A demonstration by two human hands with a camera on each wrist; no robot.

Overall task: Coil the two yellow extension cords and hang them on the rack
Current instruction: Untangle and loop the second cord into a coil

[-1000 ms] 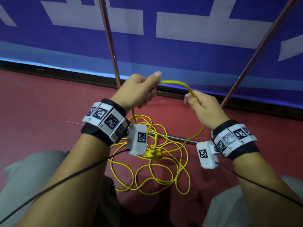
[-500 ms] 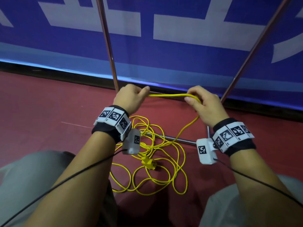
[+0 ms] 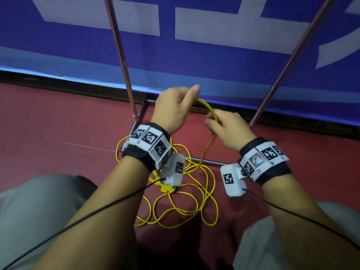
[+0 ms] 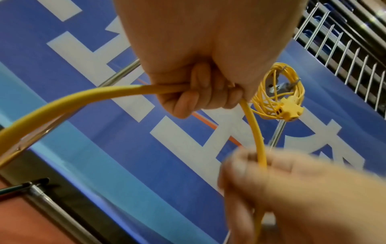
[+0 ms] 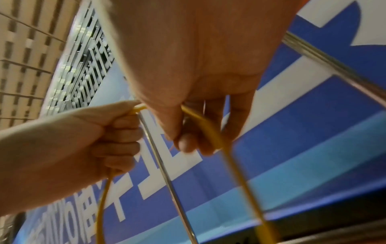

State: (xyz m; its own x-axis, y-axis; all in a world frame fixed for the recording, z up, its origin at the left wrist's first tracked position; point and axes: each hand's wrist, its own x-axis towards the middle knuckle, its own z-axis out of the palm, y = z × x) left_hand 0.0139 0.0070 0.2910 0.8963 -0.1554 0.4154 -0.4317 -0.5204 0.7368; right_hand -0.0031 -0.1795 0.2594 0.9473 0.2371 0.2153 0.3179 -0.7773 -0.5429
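cord-coiling under way: i see my left hand [image 3: 173, 110] fisted round the yellow cord [image 3: 209, 111], right hand [image 3: 228, 129] fingers pinching it just beside, most still tangled on the floor [image 3: 58, 133], one coil [image 4: 277, 92] already hung; next, drawing another loop.

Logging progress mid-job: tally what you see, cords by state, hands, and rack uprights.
Coiled yellow cord hung on the rack: 1
Loose yellow cord, held by both hands: 1
Hands, left hand and right hand: 2
Rack uprights: 2
Total: 6
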